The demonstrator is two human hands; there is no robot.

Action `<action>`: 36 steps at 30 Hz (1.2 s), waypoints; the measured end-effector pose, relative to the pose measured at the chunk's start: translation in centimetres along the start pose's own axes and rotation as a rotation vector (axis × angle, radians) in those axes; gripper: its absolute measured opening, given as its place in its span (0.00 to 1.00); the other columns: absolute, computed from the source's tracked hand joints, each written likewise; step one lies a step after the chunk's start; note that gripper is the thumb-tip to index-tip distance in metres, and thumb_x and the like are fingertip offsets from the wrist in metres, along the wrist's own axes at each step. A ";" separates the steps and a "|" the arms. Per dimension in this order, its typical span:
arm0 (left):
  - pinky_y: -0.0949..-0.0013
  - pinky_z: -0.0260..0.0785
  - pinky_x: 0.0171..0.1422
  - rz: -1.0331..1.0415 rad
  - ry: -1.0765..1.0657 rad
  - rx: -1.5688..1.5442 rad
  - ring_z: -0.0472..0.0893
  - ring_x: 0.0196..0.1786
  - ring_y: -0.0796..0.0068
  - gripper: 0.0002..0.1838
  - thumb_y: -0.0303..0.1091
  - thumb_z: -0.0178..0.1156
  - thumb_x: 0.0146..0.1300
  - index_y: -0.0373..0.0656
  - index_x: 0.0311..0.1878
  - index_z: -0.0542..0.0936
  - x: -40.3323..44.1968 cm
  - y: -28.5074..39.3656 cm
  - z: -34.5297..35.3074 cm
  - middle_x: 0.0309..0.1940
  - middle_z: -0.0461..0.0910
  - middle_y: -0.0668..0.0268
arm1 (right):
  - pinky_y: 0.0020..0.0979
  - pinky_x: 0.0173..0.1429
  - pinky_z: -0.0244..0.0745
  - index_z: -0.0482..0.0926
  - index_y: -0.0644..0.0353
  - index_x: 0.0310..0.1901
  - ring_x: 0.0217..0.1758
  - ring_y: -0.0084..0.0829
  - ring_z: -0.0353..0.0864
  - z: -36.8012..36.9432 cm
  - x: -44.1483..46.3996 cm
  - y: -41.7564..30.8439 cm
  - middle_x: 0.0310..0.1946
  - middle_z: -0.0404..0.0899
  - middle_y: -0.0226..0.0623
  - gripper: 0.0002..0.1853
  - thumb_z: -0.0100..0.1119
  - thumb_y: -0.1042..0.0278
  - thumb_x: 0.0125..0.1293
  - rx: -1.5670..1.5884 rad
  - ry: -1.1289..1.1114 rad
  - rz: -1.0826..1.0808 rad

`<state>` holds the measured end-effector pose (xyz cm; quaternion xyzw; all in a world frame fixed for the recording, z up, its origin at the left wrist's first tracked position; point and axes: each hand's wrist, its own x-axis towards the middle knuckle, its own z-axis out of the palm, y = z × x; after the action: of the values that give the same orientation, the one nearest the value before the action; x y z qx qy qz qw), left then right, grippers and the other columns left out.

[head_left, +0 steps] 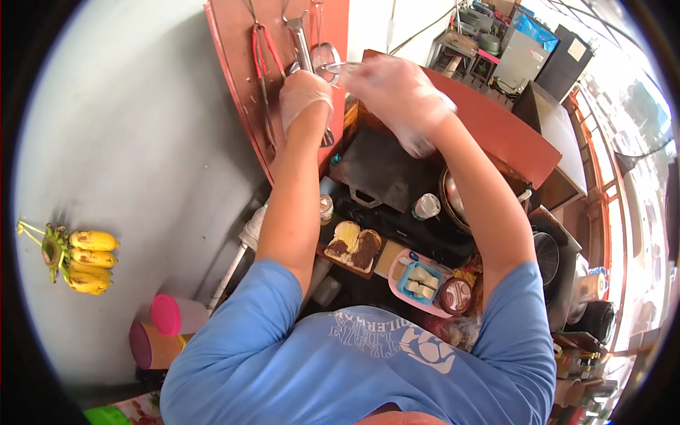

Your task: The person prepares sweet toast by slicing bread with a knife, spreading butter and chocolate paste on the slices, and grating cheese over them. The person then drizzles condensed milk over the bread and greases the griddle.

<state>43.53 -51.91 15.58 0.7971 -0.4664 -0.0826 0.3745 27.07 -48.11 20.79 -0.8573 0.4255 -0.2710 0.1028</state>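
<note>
My left hand (pixel 304 92), in a clear plastic glove, is closed around the metal handle of a slotted turner (pixel 301 44) at the red board. The turner's slotted blade (pixel 326 137) shows below my wrist. My right hand (pixel 397 92), gloved too and smeared by motion, is closed on a shiny metal utensil (pixel 341 68); its kind is unclear. Close by is a round metal piece (pixel 326 55). Red-handled tongs (pixel 263 49) hang left of my left hand. Below my arms, two bread slices (pixel 356 246) with yellow and dark brown spread lie on a small board.
A dark griddle (pixel 379 166) lies beyond the bread. A lidded jar (pixel 426 206) and a round pan (pixel 453 198) stand near it. A pink tray (pixel 395 282) holds a blue container of pale blocks (pixel 423 280). Bananas (pixel 92 261) hang on the left wall.
</note>
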 end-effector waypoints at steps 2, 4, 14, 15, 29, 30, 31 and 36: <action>0.53 0.81 0.56 -0.026 -0.034 -0.027 0.86 0.52 0.47 0.19 0.44 0.63 0.69 0.34 0.44 0.87 -1.0 0.1 -0.7 0.46 0.86 0.43 | 0.42 0.51 0.80 0.88 0.58 0.41 0.46 0.43 0.86 1.6 6.4 -1.4 0.38 0.86 0.47 0.19 0.58 0.49 0.68 -0.001 -0.014 0.145; 0.52 0.81 0.56 0.047 -0.002 -0.155 0.86 0.52 0.44 0.19 0.44 0.62 0.68 0.33 0.43 0.86 -1.7 -0.7 -0.6 0.45 0.86 0.41 | 0.45 0.54 0.80 0.88 0.56 0.43 0.50 0.47 0.85 3.9 11.0 -0.5 0.40 0.86 0.49 0.19 0.58 0.49 0.68 0.024 -0.062 0.197; 0.44 0.76 0.59 0.345 0.152 -0.207 0.83 0.55 0.40 0.25 0.35 0.56 0.73 0.38 0.70 0.69 -2.5 -2.4 -4.2 0.51 0.83 0.42 | 0.45 0.53 0.79 0.85 0.57 0.51 0.47 0.51 0.84 6.7 13.4 1.3 0.42 0.83 0.49 0.21 0.47 0.50 0.79 -0.617 0.049 -0.328; 0.43 0.75 0.61 0.251 0.110 -0.202 0.81 0.58 0.40 0.24 0.35 0.57 0.72 0.41 0.69 0.69 -2.1 -1.7 -4.2 0.50 0.83 0.42 | 0.45 0.53 0.79 0.85 0.57 0.51 0.47 0.51 0.84 6.7 13.7 2.0 0.42 0.83 0.49 0.21 0.47 0.50 0.79 -0.620 0.042 -0.332; 0.45 0.80 0.54 0.225 0.046 -0.152 0.85 0.50 0.39 0.09 0.29 0.57 0.68 0.34 0.43 0.83 -0.2 -1.3 -0.1 0.40 0.85 0.38 | 0.30 0.39 0.69 0.82 0.62 0.38 0.30 0.21 0.69 3.1 12.7 1.1 0.24 0.75 0.28 0.20 0.60 0.50 0.76 0.237 -0.009 0.031; 0.45 0.81 0.53 0.234 0.060 -0.146 0.86 0.49 0.40 0.09 0.29 0.57 0.68 0.35 0.39 0.84 -0.5 -1.3 -0.5 0.40 0.85 0.39 | 0.31 0.41 0.71 0.83 0.62 0.38 0.31 0.23 0.72 2.8 12.9 0.6 0.24 0.77 0.30 0.21 0.58 0.48 0.75 0.157 0.050 0.038; 0.45 0.81 0.53 0.234 0.058 -0.146 0.86 0.49 0.40 0.09 0.29 0.57 0.68 0.35 0.39 0.84 -0.8 -1.2 -0.9 0.40 0.85 0.39 | 0.33 0.43 0.73 0.83 0.63 0.37 0.32 0.25 0.75 2.7 13.0 0.3 0.24 0.79 0.33 0.23 0.57 0.47 0.75 0.078 0.107 0.046; 0.47 0.79 0.55 0.242 -0.064 -0.050 0.85 0.52 0.41 0.12 0.33 0.57 0.70 0.35 0.44 0.86 -0.6 -1.4 -2.2 0.44 0.85 0.41 | 0.38 0.48 0.77 0.86 0.61 0.37 0.37 0.36 0.84 1.6 13.9 0.0 0.29 0.85 0.39 0.25 0.55 0.44 0.75 0.081 0.251 -0.035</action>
<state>45.24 -49.82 16.06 0.7225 -0.5686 -0.0737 0.3864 34.78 -59.12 24.77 -0.8191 0.4086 -0.3950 0.0781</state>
